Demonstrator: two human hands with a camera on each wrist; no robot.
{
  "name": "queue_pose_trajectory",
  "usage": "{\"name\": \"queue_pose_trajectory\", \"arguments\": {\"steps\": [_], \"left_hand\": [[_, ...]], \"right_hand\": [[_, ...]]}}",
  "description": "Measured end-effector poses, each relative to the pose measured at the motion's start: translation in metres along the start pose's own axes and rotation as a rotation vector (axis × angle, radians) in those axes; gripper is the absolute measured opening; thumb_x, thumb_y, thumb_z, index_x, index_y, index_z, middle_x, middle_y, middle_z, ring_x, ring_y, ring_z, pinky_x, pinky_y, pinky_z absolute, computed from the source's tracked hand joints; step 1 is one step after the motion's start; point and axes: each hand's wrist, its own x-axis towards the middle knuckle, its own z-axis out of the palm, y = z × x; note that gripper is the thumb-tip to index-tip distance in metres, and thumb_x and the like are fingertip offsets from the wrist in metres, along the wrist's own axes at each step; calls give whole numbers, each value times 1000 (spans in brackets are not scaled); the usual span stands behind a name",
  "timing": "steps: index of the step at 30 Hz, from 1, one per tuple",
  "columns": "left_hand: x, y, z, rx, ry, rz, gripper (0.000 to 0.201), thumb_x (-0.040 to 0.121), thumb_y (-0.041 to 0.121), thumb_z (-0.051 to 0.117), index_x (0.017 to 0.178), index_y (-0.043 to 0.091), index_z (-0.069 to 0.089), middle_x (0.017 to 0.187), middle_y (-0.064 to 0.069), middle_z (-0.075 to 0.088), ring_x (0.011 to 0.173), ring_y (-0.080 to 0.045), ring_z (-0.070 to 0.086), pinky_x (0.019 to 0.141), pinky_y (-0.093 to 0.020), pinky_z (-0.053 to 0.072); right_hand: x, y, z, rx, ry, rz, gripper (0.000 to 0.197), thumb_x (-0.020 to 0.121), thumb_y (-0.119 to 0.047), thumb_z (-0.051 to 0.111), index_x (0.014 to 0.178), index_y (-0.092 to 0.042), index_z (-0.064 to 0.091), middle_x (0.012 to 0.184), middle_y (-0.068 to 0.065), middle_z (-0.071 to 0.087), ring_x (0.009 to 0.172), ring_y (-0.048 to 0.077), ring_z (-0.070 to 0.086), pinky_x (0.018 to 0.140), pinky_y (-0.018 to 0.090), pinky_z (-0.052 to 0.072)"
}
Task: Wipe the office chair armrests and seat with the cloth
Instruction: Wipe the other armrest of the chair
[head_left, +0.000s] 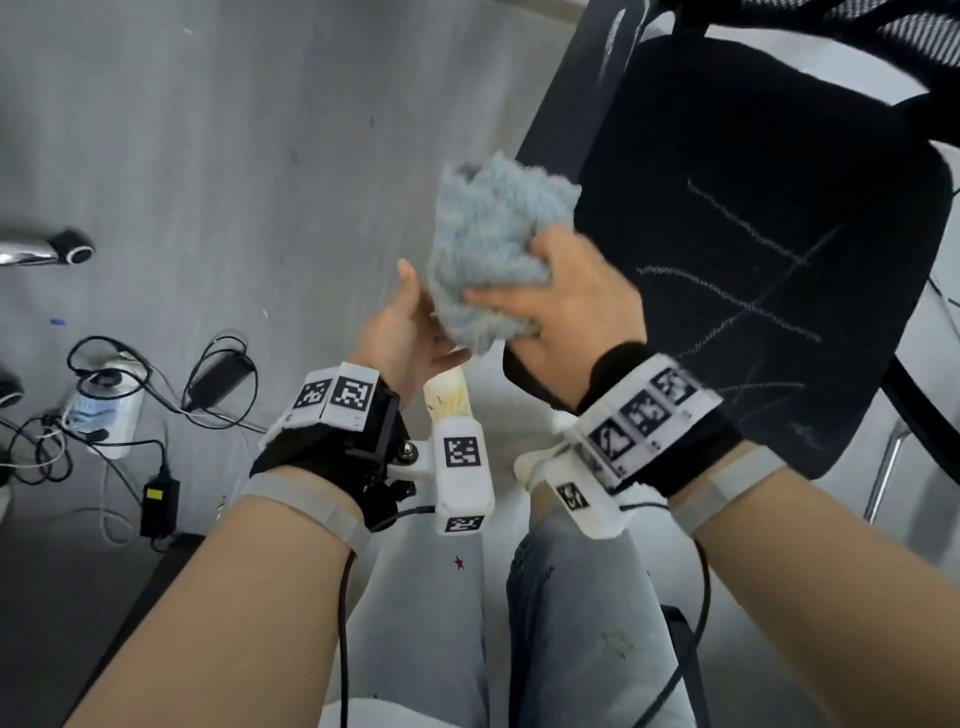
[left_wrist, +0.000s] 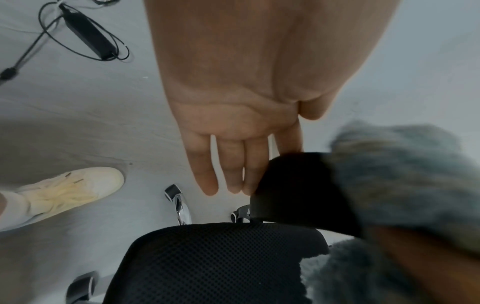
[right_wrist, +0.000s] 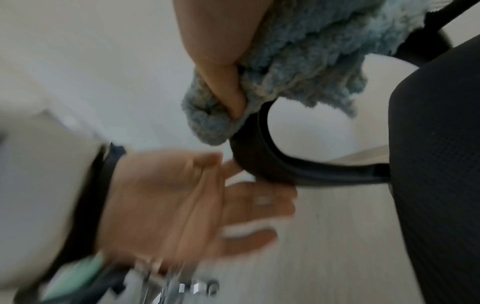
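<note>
A fluffy blue-grey cloth is bunched over the front end of the chair's black left armrest. My right hand grips it from the seat side, and in the right wrist view its thumb digs into the cloth above the armrest's curved end. My left hand is open beside the cloth, palm toward it. Its straight fingers reach the armrest tip. The black mesh seat lies to the right and carries pale scratchy lines.
Tangled cables and black power bricks lie on the grey floor at the left with a power strip. A chrome chair leg with a caster pokes in from the left. My legs and pale shoes stand just before the chair.
</note>
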Motion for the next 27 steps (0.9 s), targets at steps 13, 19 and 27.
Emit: {"name": "queue_pose_trajectory", "arguments": {"steps": [13, 19, 27], "left_hand": [[6, 57, 39, 453, 41, 309, 35, 89, -1, 48, 122, 6, 53, 108, -4, 63, 106, -18, 56, 107, -37, 37], [5, 67, 46, 489, -154, 303, 42, 90, -9, 41, 130, 5, 44, 120, -8, 58, 114, -20, 54, 104, -34, 38], [6, 75, 47, 487, -147, 180, 35, 92, 1, 43, 120, 21, 51, 93, -2, 65, 86, -18, 61, 84, -32, 47]], "right_hand": [[22, 7, -18, 483, 118, 409, 32, 80, -27, 66, 112, -30, 65, 95, -13, 39, 97, 15, 51, 84, 33, 49], [39, 23, -36, 272, 36, 449, 32, 86, -33, 59, 117, -42, 58, 100, -11, 33, 91, 7, 42, 75, 26, 40], [95, 51, -47, 293, 89, 589, 37, 89, -43, 47, 123, -29, 54, 103, 15, 62, 90, 28, 60, 78, 32, 50]]}}
